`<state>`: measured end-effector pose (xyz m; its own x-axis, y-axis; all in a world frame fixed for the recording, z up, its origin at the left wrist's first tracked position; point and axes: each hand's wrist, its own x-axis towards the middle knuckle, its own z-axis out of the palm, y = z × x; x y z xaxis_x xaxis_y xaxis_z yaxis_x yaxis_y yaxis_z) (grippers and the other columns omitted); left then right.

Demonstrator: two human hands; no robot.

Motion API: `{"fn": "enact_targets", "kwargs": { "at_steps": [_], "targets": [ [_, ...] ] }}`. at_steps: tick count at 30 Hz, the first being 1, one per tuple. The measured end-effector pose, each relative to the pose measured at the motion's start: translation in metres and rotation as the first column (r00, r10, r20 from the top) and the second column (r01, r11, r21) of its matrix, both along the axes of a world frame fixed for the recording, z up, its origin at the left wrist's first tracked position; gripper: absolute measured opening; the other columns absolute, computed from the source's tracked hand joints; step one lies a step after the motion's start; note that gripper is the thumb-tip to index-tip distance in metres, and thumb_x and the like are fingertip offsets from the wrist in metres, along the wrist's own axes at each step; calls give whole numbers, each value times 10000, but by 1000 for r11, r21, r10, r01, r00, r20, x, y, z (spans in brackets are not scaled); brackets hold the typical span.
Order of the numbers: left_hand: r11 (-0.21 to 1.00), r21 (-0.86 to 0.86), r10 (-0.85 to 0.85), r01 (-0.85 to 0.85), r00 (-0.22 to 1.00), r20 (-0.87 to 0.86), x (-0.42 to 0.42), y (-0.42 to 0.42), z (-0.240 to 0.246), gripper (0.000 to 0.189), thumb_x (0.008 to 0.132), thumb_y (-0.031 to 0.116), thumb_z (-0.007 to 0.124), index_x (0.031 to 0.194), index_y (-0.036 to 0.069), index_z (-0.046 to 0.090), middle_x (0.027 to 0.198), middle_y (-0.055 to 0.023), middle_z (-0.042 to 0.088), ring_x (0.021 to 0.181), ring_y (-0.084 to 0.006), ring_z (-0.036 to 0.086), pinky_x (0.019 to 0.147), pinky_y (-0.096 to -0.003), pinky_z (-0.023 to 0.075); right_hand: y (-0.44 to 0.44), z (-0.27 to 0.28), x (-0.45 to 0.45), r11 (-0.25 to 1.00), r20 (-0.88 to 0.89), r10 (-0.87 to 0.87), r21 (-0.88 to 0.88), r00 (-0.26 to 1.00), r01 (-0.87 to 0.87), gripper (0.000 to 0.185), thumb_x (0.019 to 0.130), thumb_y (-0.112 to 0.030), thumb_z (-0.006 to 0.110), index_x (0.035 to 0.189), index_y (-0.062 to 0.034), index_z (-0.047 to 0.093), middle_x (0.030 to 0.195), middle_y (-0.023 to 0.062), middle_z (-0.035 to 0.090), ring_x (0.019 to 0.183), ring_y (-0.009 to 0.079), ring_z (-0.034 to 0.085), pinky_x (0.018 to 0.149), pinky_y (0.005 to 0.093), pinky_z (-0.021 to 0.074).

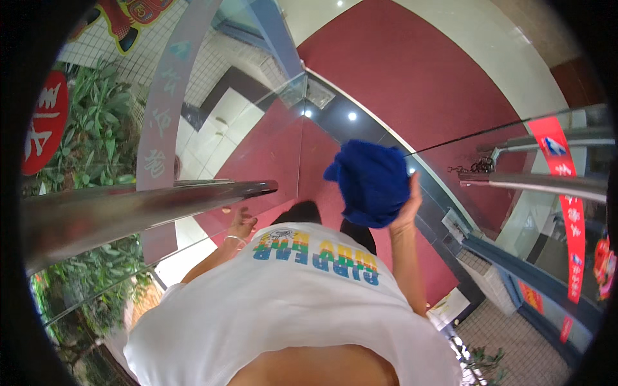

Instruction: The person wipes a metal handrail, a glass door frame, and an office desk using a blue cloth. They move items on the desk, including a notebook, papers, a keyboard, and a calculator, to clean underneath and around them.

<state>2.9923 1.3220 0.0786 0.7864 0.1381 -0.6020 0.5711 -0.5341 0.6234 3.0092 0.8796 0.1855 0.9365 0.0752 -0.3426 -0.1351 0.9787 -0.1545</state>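
Observation:
A bunched blue cloth is gripped in my right hand, held out in front of my body above the threshold. My left hand hangs low beside my white shirt, its fingers apart and nothing in them; a light band is round the wrist. Near the left hand, a thick metal door handle runs in from the left on a glass door.
Red carpet covers the floor on both sides of a dark stone threshold. To the right, a glass door has metal handles, a chain and a red strip. Plants stand on the left.

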Motion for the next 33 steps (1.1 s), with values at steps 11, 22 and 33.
{"fn": "enact_targets", "kwargs": {
  "at_steps": [11,22,33],
  "targets": [
    [997,50,72,-56,896,-438,-40,-95,-54,316,896,180,624,1184,54,583,984,-96,653,829,-160,622,700,-324,504,-91,-27,186,926,-121,323,-165,939,-340,496,946,-439,503,1214,-22,527,1183,204,569,1063,370,561,933,490,435],
    [934,-163,268,-319,924,-273,264,-212,-66,278,902,259,609,1092,66,670,864,-49,680,733,-142,618,646,-308,489,-210,-51,336,822,-396,188,-437,899,-364,373,937,-384,530,1084,-42,547,1033,157,583,914,320,577,790,454,463],
    [750,-222,653,-624,752,91,529,-295,25,443,858,200,649,1258,59,524,875,-52,643,668,-133,620,549,-276,477,-281,-81,529,724,-510,312,-418,801,-548,270,928,-329,556,954,-61,567,882,110,596,765,271,593,648,417,491]
  ]
}}
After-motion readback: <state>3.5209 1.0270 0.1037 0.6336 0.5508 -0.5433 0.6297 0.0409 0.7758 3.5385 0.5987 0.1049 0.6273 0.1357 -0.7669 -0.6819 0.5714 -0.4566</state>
